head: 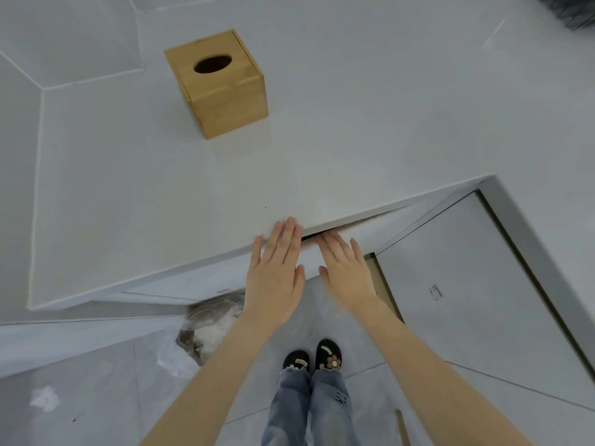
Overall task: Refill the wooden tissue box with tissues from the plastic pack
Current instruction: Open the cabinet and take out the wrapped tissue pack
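The wooden tissue box (219, 83) stands on the pale grey countertop (128, 194), far from me, its lid on and its dark oval hole showing no tissue. My left hand (275, 272) is flat, fingers apart, with the fingertips over the counter's front edge. My right hand (346, 272) is beside it, fingers apart, its fingertips reaching under the counter edge into a dark gap. Neither hand holds anything. On the floor below my left forearm lies a crumpled clear plastic bag (209, 329) with white material in it; whether it is the tissue pack I cannot tell.
An open cabinet door (467, 284) swings out at the right below the counter. White scraps (45, 399) lie on the tiled floor at the left. My feet in black slippers (312, 357) stand close to the cabinet. A dark object (570, 11) sits at the counter's far right corner.
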